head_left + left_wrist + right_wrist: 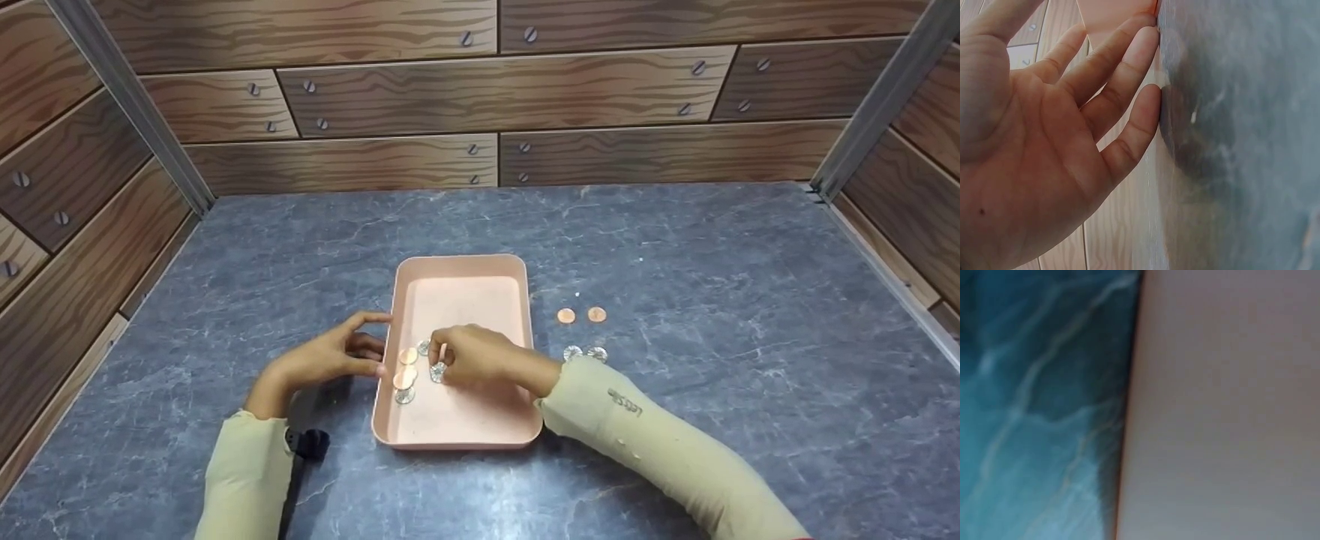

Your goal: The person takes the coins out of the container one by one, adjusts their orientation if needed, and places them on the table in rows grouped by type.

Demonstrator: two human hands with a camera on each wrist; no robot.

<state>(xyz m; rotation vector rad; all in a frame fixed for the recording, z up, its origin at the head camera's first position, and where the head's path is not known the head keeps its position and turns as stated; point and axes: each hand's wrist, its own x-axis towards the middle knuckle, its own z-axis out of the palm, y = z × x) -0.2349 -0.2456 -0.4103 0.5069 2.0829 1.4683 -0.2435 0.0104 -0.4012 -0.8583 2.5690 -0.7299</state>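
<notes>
A pink rectangular tray (469, 442) stands on the table with several coins at its left side. Among them are a copper coin (409, 356), another copper coin (403, 381), a silver coin near the wall (405, 396) and a silver coin farther back (424, 347). My right hand (480, 356) reaches in over the right wall, its bent thumb and forefinger pinching at a silver coin (437, 373). At the tray's left wall, my left hand (322, 356) touches the outside with relaxed, spread fingers. The left wrist view shows its palm (1033, 163) with nothing held.
Right of the tray lie two copper coins, one (566, 316) beside the other (597, 314). Nearer, two silver coins, one (572, 352) beside the other (598, 353), lie close to the right sleeve (637, 412). Wood-patterned panels (495, 90) enclose the marbled table (712, 300).
</notes>
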